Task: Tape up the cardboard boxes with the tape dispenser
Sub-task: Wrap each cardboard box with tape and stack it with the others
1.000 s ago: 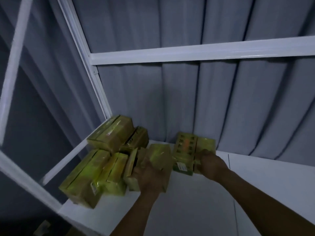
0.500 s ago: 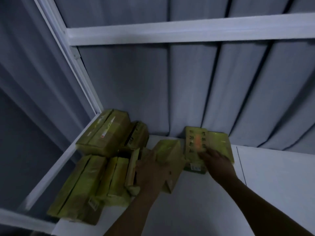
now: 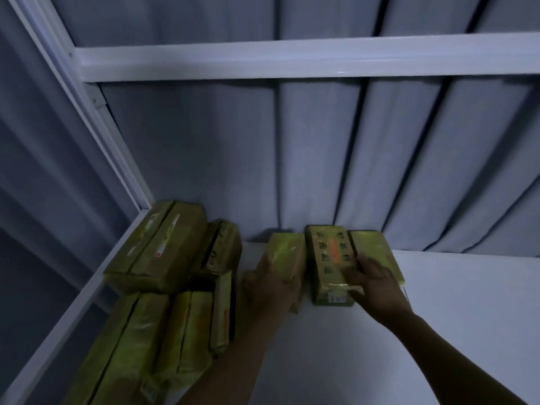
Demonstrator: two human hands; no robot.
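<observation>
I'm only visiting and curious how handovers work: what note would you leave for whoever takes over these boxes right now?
Left hand: fingers grip the small box, beside the printed box.
Right hand: rests flat across the printed box and the right box.
Box pile: at the left end of the shelf.
Done: the boxes in view look glossy, apparently taped.
Left: the tape dispenser is not in view, so I cannot judge what taping remains.
</observation>
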